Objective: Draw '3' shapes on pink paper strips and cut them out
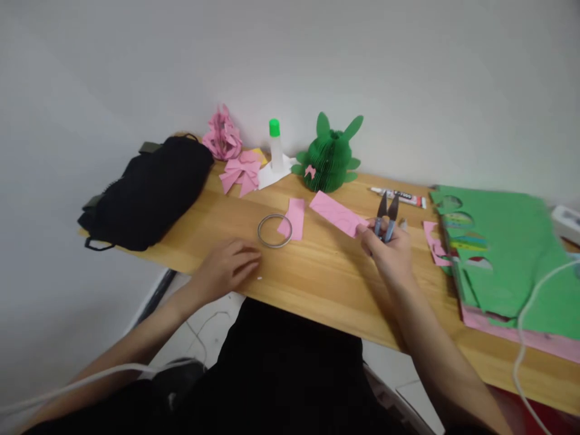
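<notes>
Wall [290,54]: plain, grey-white, rising behind the tabletop [317,290], beyond both the left hand [229,266] and the right hand [392,254]. Its surface continues leftward of the left hand and down below tabletop level, where a dark strip [156,295] runs along a pale edge. Tabletop: light wood with visible grain, extending past both hands. Floor [385,359]: pale, with dark lines, visible nearer the viewer than either hand. A dark red surface [516,411] shows nearer than the right hand, farther right. Lighting: soft, shadows faint.
</notes>
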A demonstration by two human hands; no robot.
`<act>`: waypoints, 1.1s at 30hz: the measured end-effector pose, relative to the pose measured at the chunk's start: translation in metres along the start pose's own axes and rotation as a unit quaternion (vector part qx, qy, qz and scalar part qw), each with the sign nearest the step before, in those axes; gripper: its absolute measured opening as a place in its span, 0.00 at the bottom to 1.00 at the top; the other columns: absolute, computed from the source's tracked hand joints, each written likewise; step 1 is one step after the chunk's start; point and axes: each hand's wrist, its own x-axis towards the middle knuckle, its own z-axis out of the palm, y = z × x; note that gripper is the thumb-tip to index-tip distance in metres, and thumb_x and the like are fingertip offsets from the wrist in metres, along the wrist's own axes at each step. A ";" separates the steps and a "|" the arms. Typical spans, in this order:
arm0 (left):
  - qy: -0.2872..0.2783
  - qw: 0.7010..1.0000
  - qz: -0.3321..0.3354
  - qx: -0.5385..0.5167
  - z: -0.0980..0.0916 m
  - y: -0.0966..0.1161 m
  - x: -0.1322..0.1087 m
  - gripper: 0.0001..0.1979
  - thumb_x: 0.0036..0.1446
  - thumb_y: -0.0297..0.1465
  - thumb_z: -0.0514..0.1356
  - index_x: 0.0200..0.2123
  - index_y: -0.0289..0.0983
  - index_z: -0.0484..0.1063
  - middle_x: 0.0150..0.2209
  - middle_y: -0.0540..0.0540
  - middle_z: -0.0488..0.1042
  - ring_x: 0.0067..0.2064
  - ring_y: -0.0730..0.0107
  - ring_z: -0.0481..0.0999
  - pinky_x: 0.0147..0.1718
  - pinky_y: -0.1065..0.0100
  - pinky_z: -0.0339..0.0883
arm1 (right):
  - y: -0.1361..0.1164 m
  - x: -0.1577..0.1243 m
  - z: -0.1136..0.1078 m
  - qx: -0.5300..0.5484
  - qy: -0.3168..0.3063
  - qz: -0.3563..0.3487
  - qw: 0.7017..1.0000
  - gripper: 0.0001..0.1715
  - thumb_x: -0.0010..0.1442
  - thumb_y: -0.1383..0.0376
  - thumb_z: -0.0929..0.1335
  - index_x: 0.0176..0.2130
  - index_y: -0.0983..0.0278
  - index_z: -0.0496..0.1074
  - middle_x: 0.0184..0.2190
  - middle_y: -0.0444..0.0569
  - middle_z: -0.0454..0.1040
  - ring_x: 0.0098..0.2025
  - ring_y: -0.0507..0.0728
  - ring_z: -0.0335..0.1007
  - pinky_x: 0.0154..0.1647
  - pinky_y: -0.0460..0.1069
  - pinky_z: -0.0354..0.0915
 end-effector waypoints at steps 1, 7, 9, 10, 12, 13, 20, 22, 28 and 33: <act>-0.007 1.000 0.001 0.005 0.004 0.003 -0.013 0.11 0.66 0.36 0.57 0.43 0.42 0.79 0.46 0.42 0.78 0.47 0.56 0.77 0.47 0.56 0.71 | 0.010 0.000 0.002 -0.006 0.016 0.000 1.000 0.15 0.46 0.55 0.73 0.27 0.61 0.67 0.16 0.36 0.61 0.18 0.47 0.52 0.19 0.46 0.50; 0.010 0.989 0.063 0.133 0.022 0.016 -0.050 0.14 0.68 0.36 0.57 0.53 0.39 0.75 0.57 0.36 0.73 0.55 0.51 0.72 0.51 0.52 0.68 | 0.036 0.005 0.000 0.035 0.039 -0.010 0.999 0.14 0.49 0.57 0.72 0.29 0.59 0.64 0.15 0.35 0.58 0.15 0.48 0.51 0.18 0.47 0.48; 0.022 0.986 0.071 0.149 0.025 0.016 -0.053 0.14 0.68 0.35 0.57 0.53 0.40 0.75 0.57 0.37 0.73 0.56 0.52 0.72 0.51 0.53 0.68 | 0.036 0.006 -0.001 0.044 0.046 -0.017 0.998 0.14 0.49 0.58 0.72 0.28 0.58 0.63 0.14 0.34 0.57 0.15 0.48 0.50 0.17 0.46 0.48; 0.027 0.985 0.072 0.153 0.025 0.016 -0.055 0.13 0.67 0.35 0.58 0.53 0.41 0.75 0.57 0.37 0.73 0.56 0.53 0.72 0.52 0.54 0.68 | 0.035 0.006 -0.001 0.044 0.049 -0.020 0.998 0.14 0.49 0.59 0.72 0.27 0.58 0.62 0.14 0.34 0.57 0.15 0.48 0.50 0.17 0.46 0.48; 0.043 0.983 0.078 0.158 0.026 0.015 -0.060 0.13 0.67 0.35 0.59 0.52 0.42 0.75 0.57 0.38 0.73 0.56 0.54 0.73 0.52 0.56 0.68 | 0.034 0.005 0.000 0.041 0.050 -0.026 0.998 0.13 0.49 0.60 0.72 0.26 0.59 0.62 0.13 0.35 0.58 0.14 0.48 0.51 0.16 0.46 0.48; 0.060 0.981 0.084 0.164 0.025 0.014 -0.065 0.12 0.66 0.35 0.60 0.52 0.42 0.75 0.57 0.39 0.74 0.55 0.55 0.74 0.51 0.57 0.69 | 0.033 0.005 0.000 0.044 0.050 -0.030 0.997 0.13 0.48 0.61 0.72 0.26 0.59 0.62 0.13 0.35 0.59 0.14 0.48 0.51 0.16 0.46 0.47; 0.184 0.952 0.089 0.228 0.011 -0.004 -0.098 0.09 0.63 0.23 0.61 0.42 0.43 0.77 0.40 0.48 0.81 0.39 0.67 0.79 0.41 0.65 0.71 | 0.039 0.007 0.003 0.048 0.043 -0.072 0.995 0.15 0.48 0.60 0.74 0.26 0.58 0.63 0.12 0.35 0.60 0.13 0.48 0.52 0.15 0.46 0.48; 0.190 0.950 0.074 0.236 0.007 -0.007 -0.101 0.07 0.63 0.24 0.62 0.40 0.42 0.76 0.38 0.48 0.81 0.37 0.67 0.78 0.40 0.65 0.71 | 0.040 0.007 0.004 0.044 0.044 -0.071 0.995 0.16 0.47 0.58 0.74 0.26 0.58 0.63 0.13 0.35 0.60 0.13 0.48 0.52 0.16 0.46 0.49; 0.159 0.959 0.044 0.231 -0.001 0.000 -0.109 0.10 0.67 0.29 0.59 0.31 0.39 0.73 0.27 0.49 0.76 0.28 0.69 0.75 0.31 0.67 0.66 | 0.034 0.004 0.004 0.035 0.052 -0.041 0.997 0.15 0.46 0.58 0.73 0.25 0.57 0.62 0.13 0.36 0.59 0.15 0.49 0.51 0.18 0.47 0.49; 0.165 0.962 0.059 0.209 -0.003 0.009 -0.104 0.18 0.68 0.30 0.56 0.23 0.39 0.66 0.17 0.54 0.66 0.19 0.74 0.66 0.24 0.70 0.62 | 0.026 0.000 0.005 0.028 0.051 -0.021 0.998 0.14 0.46 0.57 0.72 0.26 0.59 0.63 0.15 0.35 0.59 0.17 0.48 0.51 0.20 0.47 0.50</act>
